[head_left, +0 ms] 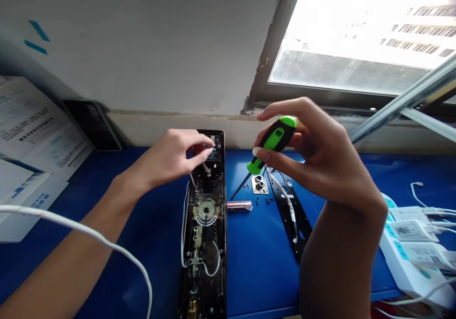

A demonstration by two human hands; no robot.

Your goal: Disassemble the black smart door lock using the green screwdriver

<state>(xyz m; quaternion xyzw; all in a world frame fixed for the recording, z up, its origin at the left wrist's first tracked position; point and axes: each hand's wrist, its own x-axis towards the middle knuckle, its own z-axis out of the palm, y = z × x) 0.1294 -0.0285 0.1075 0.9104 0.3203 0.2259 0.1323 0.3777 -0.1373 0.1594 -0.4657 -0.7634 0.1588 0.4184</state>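
An opened electronic door lock (205,236), a long black housing with a round metal mechanism and white wires inside, lies lengthwise before me. My left hand (185,155) is over its far end, thumb and index finger pinched close to the circuit board (213,153); what they hold, if anything, cannot be made out. To the right, my right hand (302,148) grips a green and black screwdriver (274,143) by the handle, in the air. Its dark shaft slants down to the left, tip near a pinkish metallic cylinder (240,206) beside the housing.
Small dark screws (268,200) lie near a square metal plate (260,184). A black perforated panel (290,214) with a white cable rests farther right. At the right edge stands a white power strip (402,257) with several plugs. Boxes (32,129) and a dark-screened device (93,124) stand left.
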